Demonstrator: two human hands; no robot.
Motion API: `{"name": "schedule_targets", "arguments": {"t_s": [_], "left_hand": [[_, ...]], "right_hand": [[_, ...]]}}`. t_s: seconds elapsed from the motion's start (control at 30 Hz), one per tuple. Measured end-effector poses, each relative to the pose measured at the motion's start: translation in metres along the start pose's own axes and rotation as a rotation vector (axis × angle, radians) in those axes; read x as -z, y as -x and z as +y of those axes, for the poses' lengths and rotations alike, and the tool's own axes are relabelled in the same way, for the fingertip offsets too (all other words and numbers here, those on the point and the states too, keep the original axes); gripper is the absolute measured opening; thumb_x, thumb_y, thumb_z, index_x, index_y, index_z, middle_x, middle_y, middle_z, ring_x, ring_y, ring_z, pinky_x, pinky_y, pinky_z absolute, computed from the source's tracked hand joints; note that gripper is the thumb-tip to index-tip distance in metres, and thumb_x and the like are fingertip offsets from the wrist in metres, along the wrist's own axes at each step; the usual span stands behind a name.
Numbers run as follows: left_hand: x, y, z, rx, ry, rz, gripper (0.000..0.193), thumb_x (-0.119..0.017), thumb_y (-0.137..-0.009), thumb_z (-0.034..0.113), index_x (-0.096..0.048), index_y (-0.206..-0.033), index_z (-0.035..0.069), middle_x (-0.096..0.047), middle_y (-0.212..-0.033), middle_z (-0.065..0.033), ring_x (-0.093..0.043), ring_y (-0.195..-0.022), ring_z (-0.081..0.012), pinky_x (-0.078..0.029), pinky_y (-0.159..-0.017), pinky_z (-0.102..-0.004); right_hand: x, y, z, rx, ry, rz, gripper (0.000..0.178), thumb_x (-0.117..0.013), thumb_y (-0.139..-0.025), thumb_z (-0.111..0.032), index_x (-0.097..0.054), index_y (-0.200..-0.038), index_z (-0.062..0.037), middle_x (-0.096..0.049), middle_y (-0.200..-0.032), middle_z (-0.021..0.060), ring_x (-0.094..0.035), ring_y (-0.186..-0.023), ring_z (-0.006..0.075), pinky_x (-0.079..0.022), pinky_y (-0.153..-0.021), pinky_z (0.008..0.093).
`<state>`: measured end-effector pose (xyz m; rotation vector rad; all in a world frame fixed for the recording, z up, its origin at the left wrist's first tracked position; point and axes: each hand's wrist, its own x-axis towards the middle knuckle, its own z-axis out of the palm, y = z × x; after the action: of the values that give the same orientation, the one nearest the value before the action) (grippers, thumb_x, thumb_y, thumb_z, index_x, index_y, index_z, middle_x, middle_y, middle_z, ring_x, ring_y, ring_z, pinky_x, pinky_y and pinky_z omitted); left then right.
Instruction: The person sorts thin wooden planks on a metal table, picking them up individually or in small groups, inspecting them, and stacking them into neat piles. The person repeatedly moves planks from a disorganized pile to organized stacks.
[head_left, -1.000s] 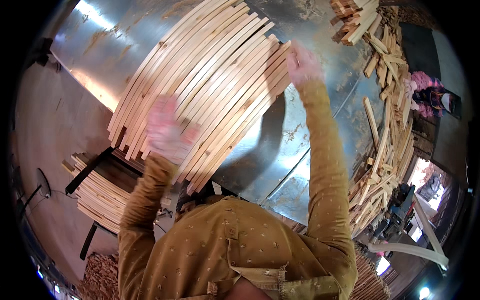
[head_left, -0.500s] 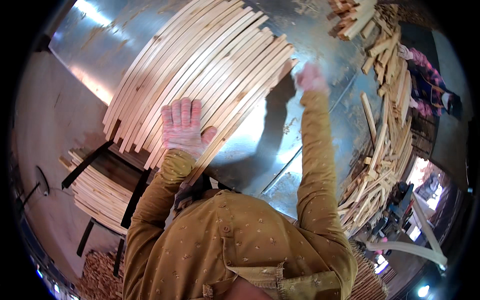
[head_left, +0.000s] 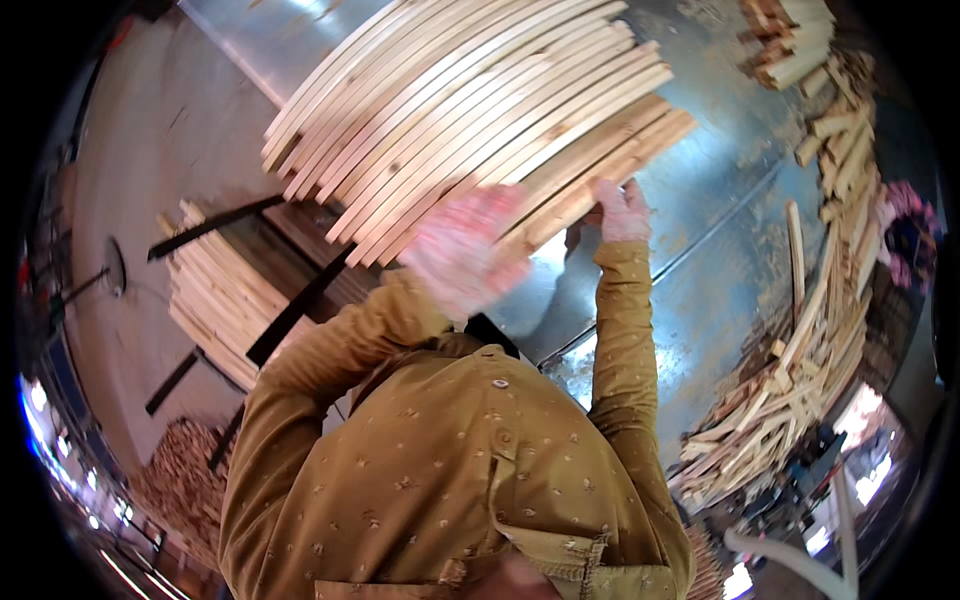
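Long pale wooden strips (head_left: 450,110) lie side by side in a wide row on the metal table. On the row's near right side, the outermost wooden strip (head_left: 600,180) shows a broader, more orange face. My right hand (head_left: 622,212), in a pinkish knitted glove, is closed at this strip's right edge, its fingertips partly hidden. My left hand (head_left: 468,245), in a like glove, is over the near ends of the right-hand strips. Motion smears its fingers, so their grip is unclear.
The metal table (head_left: 715,215) has sawdust and a seam. Along its right side lies a heap of loose wood pieces (head_left: 800,350), with a co-worker (head_left: 908,235) beyond. At left, another stack of strips (head_left: 215,290) sits by dark bars (head_left: 300,305). Offcuts (head_left: 185,480) are piled lower left.
My right hand has come back from near the strips' far ends to the outermost strip's edge. My left hand has left its flat rest and moved right. The whole view has shifted.
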<state>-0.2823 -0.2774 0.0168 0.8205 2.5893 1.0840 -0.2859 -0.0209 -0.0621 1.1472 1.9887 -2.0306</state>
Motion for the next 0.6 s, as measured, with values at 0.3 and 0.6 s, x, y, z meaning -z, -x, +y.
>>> {"name": "schedule_targets", "arguments": {"t_s": [0.3,0.6], "left_hand": [[-0.068,0.034,-0.004,0.244,-0.155,-0.226,0.083,-0.064,-0.083,0.014,-0.023,-0.154,0.015,-0.057,-0.126,-0.0198,-0.066,-0.098,-0.0340,-0.054,-0.082,-0.0438],[-0.031,0.154,-0.121,0.310,0.920,0.757,0.083,-0.062,-0.087,0.001,-0.021,-0.157,0.019,-0.060,-0.104,-0.0035,-0.058,-0.074,-0.0121,-0.052,-0.067,-0.0255]], "right_hand": [[0.007,0.036,0.024,0.243,-0.055,-0.089,0.056,-0.054,-0.096,-0.052,-0.060,-0.117,-0.0009,-0.069,-0.096,0.0120,-0.068,-0.075,0.0174,-0.057,-0.062,0.0313],[-0.093,0.056,0.059,0.603,0.733,0.197,0.070,-0.057,-0.095,-0.042,-0.035,-0.144,0.0034,-0.050,-0.134,0.0264,-0.050,-0.120,0.0415,-0.042,-0.102,0.0486]]}}
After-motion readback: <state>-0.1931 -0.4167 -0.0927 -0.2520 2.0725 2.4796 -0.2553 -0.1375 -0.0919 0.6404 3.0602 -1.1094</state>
